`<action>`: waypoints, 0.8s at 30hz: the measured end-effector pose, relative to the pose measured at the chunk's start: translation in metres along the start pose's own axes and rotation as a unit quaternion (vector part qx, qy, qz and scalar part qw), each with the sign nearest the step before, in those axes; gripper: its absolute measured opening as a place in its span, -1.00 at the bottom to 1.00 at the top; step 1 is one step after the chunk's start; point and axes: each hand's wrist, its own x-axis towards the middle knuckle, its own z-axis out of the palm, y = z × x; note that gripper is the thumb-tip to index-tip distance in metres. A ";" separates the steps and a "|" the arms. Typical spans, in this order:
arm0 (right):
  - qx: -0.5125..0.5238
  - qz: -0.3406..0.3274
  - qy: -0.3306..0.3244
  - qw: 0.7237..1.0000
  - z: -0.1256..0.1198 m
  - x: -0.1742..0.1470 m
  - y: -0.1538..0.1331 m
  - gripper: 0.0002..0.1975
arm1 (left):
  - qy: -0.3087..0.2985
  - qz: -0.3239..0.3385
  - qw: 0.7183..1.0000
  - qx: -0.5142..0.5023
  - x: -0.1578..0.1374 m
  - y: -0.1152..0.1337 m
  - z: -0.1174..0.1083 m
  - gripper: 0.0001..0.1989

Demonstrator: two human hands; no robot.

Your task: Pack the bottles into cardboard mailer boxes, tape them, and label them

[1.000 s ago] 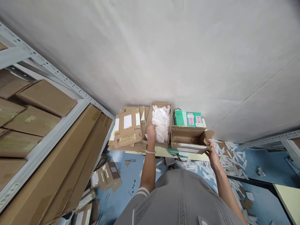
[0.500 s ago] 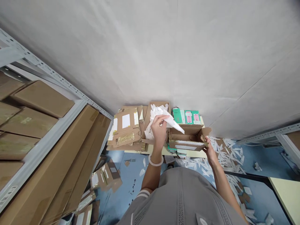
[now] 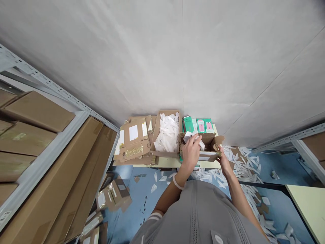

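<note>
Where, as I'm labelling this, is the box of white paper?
Head view, centre: the box stands between flattened cardboard on its left and the open carton on its right.

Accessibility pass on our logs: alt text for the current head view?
A person's left hand holds white pieces at an open cardboard box while the right hand holds its right end. A carton of white scraps stands to the left; green boxes sit behind.

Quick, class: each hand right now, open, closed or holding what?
Left hand: closed on white paper at the open cardboard box.
Right hand: gripping that box's right end.
</note>
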 end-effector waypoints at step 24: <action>0.003 -0.011 0.012 1.000 0.002 -0.005 0.004 -0.31 | -0.113 0.099 0.988 0.022 -0.004 -0.019 -0.029 -0.72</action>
